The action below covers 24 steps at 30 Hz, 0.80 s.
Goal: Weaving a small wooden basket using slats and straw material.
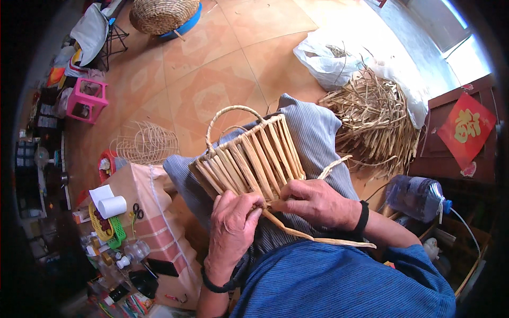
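Observation:
A straw basket (254, 161) with slatted sides and twisted handles lies tilted across my lap, its handles pointing away from me. My left hand (233, 228) is closed at the basket's near edge, thumb and forefinger pinched together on it. Close beside it my right hand (321, 204) also pinches that edge, fingertips bent inward. From between the hands a loose flat straw strand (313, 238) trails right, over my blue clothing. A pale braided end (334, 166) sticks out past the basket's right side. The exact spot under my fingertips is hidden.
Grey striped cloth (313, 119) covers my lap. Dry straw (371, 119) lies heaped at right, beside a white plastic bag (328, 58). Left is a cloth-covered table (154, 212) with scissors (138, 211) and a paper roll (112, 206). A pink stool (87, 99) and woven basket (164, 16) stand farther off.

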Available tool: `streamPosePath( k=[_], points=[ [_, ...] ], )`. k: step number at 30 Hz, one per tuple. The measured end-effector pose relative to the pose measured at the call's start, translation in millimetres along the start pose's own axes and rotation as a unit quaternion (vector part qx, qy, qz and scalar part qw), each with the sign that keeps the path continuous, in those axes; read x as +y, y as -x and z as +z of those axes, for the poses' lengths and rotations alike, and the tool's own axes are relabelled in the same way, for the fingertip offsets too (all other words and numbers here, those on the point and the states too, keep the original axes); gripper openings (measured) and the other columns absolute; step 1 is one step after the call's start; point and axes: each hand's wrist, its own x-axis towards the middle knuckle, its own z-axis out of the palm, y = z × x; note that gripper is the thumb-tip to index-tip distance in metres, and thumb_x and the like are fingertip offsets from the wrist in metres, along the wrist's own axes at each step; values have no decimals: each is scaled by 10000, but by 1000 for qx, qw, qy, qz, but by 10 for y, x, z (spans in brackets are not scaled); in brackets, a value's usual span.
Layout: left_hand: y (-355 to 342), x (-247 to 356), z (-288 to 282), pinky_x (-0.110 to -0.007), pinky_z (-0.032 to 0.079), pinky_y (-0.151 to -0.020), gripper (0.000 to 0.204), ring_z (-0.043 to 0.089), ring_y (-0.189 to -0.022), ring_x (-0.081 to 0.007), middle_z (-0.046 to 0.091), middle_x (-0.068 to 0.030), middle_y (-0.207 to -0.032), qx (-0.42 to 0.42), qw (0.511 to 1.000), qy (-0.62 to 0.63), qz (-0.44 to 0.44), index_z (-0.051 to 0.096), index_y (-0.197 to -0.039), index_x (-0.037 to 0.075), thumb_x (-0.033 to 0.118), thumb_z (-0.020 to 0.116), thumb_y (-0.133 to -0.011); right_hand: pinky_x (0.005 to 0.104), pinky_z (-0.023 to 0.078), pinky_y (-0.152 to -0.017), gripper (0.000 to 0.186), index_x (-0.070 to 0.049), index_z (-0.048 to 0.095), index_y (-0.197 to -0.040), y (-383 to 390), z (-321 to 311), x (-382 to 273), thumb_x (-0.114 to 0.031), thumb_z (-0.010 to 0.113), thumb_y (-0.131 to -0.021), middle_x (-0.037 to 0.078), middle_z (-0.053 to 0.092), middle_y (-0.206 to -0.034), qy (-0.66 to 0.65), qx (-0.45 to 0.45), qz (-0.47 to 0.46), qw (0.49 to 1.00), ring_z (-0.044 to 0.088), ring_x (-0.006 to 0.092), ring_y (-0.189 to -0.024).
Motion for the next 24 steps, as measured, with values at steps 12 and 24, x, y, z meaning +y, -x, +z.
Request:
streamPosePath(
  k=[12,24],
  points=[
    [-87,-91,-74,-442,582,-812,301,712,-894,-329,702,-135,-917,-9,998,52,-38,817,-1161,91,4,864,-876,414,503,-931,394,-81,736,-1265,-223,-38,-363,-239,715,-904,63,626,-1074,163,-46,-45,984,626,236,-1047],
    [-129,-101,-130,-476,573,-826,240,700,-901,-377,717,-142,-915,-16,999,25,-19,822,-1105,103,45,873,-878,390,574,-831,184,-75,776,-1128,-360,-22,-36,-156,755,-964,93,705,-981,-91,37,39,994,699,270,-941]
  ],
)
